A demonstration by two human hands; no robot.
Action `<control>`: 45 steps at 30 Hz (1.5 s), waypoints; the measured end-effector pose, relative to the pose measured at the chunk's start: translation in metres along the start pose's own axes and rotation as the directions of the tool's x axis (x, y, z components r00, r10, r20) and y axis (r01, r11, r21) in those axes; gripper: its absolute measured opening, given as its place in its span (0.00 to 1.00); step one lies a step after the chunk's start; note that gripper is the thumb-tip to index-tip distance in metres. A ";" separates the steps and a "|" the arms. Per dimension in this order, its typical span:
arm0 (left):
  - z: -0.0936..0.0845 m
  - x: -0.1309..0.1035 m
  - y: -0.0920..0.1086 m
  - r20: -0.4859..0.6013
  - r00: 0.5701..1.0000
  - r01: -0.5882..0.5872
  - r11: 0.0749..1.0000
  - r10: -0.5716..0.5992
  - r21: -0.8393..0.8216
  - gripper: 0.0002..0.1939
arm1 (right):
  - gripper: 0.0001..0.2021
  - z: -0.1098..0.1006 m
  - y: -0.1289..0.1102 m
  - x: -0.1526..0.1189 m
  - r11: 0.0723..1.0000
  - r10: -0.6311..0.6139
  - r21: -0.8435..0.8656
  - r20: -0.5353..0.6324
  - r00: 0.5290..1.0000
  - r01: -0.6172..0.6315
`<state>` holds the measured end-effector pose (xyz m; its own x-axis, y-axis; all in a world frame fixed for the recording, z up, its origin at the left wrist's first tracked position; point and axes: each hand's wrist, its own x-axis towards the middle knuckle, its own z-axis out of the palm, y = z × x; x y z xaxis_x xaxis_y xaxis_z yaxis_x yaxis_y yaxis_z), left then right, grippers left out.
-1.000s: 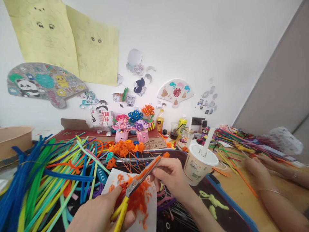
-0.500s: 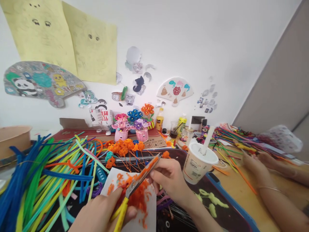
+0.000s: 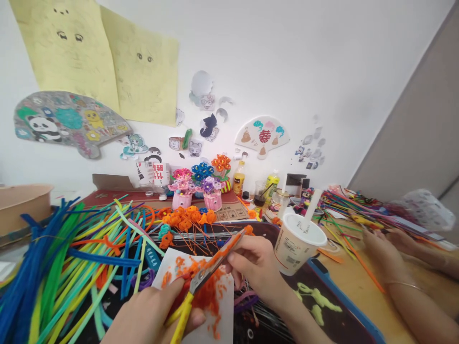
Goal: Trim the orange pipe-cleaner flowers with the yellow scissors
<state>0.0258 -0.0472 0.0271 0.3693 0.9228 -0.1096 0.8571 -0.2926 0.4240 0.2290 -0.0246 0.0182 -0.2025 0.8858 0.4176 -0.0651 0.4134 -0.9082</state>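
Yellow-handled scissors [image 3: 185, 313] are in my left hand [image 3: 147, 310], the blades pointing up and right. Along the blades lies an orange fuzzy strip [image 3: 218, 253]. My right hand [image 3: 253, 267] is closed near the blade tips, fingers bent together; what it pinches is mostly hidden. Below both hands, a white sheet [image 3: 224, 329] is covered with orange fuzz clippings [image 3: 211, 306]. Orange pipe-cleaner flowers [image 3: 184, 219] on thin stems lie just behind the sheet.
Bundled colored pipe cleaners [image 3: 64, 267] fill the left side. A lidded cup with a straw [image 3: 299, 241] stands right of my right hand. Potted fuzzy flowers [image 3: 181, 188] and bottles [image 3: 238, 177] line the back. Another person's hands and forearms [image 3: 401, 277] rest at the far right.
The whole view has shifted slightly, so the scene sits a little further right. My hands keep nearly the same pose around the scissors and orange strip.
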 end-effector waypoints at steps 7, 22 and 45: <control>-0.004 -0.004 0.003 -0.073 0.997 0.036 0.999 -0.037 -0.006 0.10 | 0.07 -0.001 -0.002 -0.002 1.000 0.006 -0.023 0.000 1.000 -0.006; -0.006 -0.003 -0.006 0.027 1.000 -0.013 0.996 0.015 -0.088 0.18 | 0.06 -0.001 -0.004 -0.001 0.999 -0.024 -0.026 0.015 1.000 0.024; -0.005 0.001 -0.007 -0.189 0.978 0.038 0.965 -0.089 -0.258 0.25 | 0.13 0.001 -0.010 0.002 1.000 -0.022 -0.008 -0.094 0.995 0.021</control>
<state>0.0180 -0.0431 0.0283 0.2168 0.9759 0.0251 0.7490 -0.1827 0.6369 0.2280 -0.0268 0.0282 -0.1082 0.8925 0.4379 -0.0615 0.4337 -0.8990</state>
